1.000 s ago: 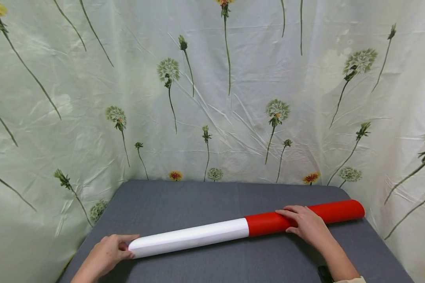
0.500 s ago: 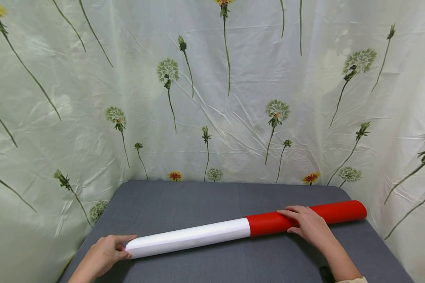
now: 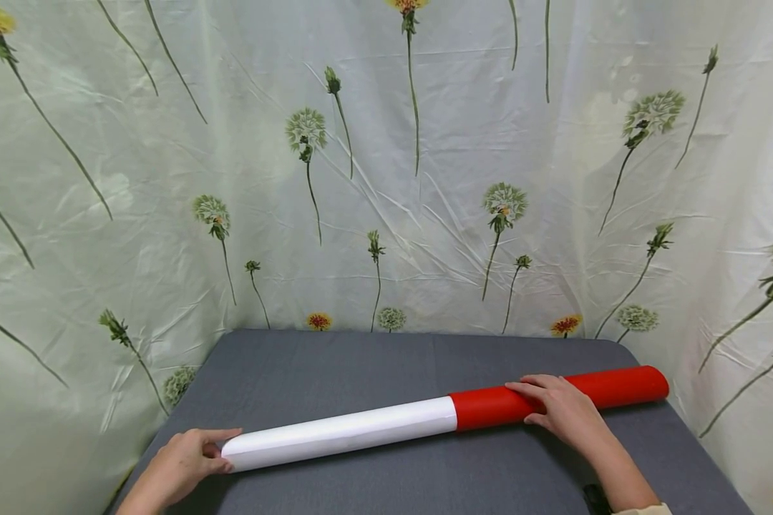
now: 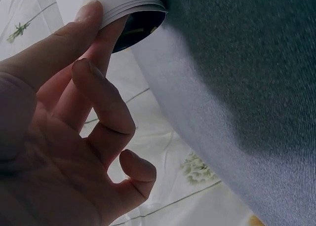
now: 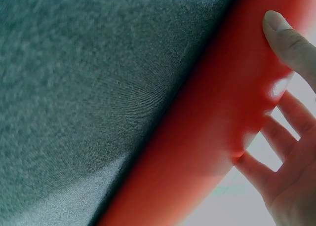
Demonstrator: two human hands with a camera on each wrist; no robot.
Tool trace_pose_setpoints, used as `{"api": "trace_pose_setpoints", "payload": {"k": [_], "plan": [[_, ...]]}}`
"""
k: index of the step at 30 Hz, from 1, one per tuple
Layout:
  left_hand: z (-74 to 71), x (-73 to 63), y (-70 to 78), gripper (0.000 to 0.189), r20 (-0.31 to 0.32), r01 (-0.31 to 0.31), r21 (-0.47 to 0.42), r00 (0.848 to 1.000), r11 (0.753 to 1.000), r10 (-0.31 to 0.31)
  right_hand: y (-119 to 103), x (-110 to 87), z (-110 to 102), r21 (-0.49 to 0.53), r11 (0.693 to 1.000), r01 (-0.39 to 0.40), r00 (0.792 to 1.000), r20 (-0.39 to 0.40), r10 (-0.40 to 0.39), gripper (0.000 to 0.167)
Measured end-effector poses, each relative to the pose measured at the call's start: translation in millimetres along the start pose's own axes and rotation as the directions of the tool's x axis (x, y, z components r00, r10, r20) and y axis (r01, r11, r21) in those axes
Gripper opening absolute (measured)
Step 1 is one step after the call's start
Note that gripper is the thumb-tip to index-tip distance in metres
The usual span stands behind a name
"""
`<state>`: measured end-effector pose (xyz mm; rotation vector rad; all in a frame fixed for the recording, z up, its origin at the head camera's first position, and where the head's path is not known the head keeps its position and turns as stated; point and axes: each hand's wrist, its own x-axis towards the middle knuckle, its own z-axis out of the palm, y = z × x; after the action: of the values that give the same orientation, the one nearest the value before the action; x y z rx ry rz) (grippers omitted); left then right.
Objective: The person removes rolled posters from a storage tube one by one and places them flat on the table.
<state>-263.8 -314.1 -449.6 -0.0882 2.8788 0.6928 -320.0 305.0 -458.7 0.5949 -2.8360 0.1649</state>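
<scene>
A white paper roll (image 3: 341, 435) runs out of a red sleeve-like roll (image 3: 621, 386), and together they lie aslant across the cushioned surface. My left hand (image 3: 179, 465) pinches the white roll's free left end. In the left wrist view, the thumb is outside the layered white edge (image 4: 132, 8) and a fingertip goes inside, where a dark inner face shows; the other fingers are loosely curled. Around the red roll's middle, my right hand (image 3: 563, 409) grips with its thumb on the near side and fingers over the top. Small dents show by those fingers in the right wrist view.
A dark grey fabric-covered table (image 3: 335, 372) lies under the rolls, with rounded back corners. White curtain (image 3: 386, 179) printed with dandelions hangs behind and along both sides. A dark band (image 3: 595, 498) shows near my right wrist.
My left hand has drawn the white roll's end slightly left. The red roll and my right hand have shifted a little right, so more white shows between them.
</scene>
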Motion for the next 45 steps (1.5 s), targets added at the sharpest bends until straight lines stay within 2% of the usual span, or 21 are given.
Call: {"api": "trace_pose_setpoints", "payload": {"k": [11, 14, 18, 21, 34, 45], "plan": [[-5.4, -1.2, -10.3, 0.058, -0.034, -0.047, -0.001, 0.998, 0.999, 0.047, 1, -0.8, -1, 0.008, 1.000, -0.013, 1.000, 0.013, 0.013, 0.062], [-6.9, -2.0, -13.8, 0.057, -0.038, -0.076, 0.016, 0.996, 0.997, 0.077, 2, -0.9, -1, 0.004, 1.000, -0.018, 1.000, 0.009, 0.018, 0.062], [-9.1, -0.6, -14.6, 0.056, -0.022, -0.069, 0.022, 0.997, 0.997, 0.070, 3, -1.3, -2, 0.005, 1.000, -0.022, 1.000, 0.006, 0.022, 0.063], [-10.3, 1.3, -13.5, 0.056, -0.008, -0.035, 0.019, 0.999, 0.999, 0.035, 3, -1.3, -2, 0.009, 1.000, -0.025, 1.000, 0.008, 0.025, 0.063], [-8.8, 5.4, -13.1, 0.051, 0.019, -0.019, 0.017, 1.000, 1.000, 0.019, -4, -1.9, 2, -0.061, 0.998, -0.020, 0.999, -0.039, 0.017, 0.062], [-8.4, 6.8, -8.7, 0.052, -0.020, -0.067, 0.023, 0.998, 0.998, 0.067, -27, 4.7, 8, -0.110, 0.985, -0.131, 0.991, -0.032, 0.129, 0.063]]}}
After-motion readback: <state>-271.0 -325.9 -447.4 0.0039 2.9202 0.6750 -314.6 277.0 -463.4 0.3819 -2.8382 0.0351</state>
